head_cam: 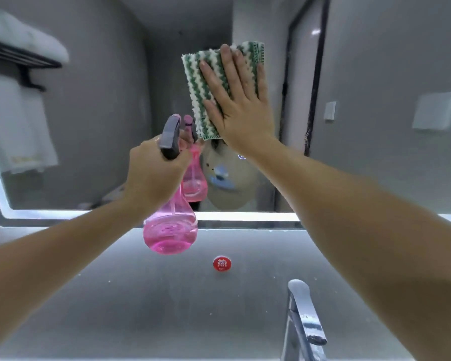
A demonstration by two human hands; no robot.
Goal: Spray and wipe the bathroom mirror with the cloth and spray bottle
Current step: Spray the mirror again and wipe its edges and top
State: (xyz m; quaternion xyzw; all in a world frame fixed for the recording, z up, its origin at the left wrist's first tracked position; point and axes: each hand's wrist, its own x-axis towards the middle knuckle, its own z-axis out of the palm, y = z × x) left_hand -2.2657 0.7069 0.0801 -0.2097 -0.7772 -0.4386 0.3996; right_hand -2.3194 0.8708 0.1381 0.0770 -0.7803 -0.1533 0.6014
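Observation:
The bathroom mirror (102, 105) fills the upper half of the view, with a lit strip along its lower edge. My right hand (238, 100) lies flat with straight fingers on a green-and-white striped cloth (202, 82), pressing it against the glass near the middle. My left hand (154, 175) grips the neck of a pink spray bottle (171, 230) with a grey trigger head, held upright just in front of the mirror, below and left of the cloth. The bottle's reflection shows right behind it.
A chrome faucet (303, 321) rises at the lower right. A round red sticker (222, 263) sits on the grey wall below the mirror. The mirror reflects a towel rack with white towels (18, 74) at left and a dark door frame (317, 74) at right.

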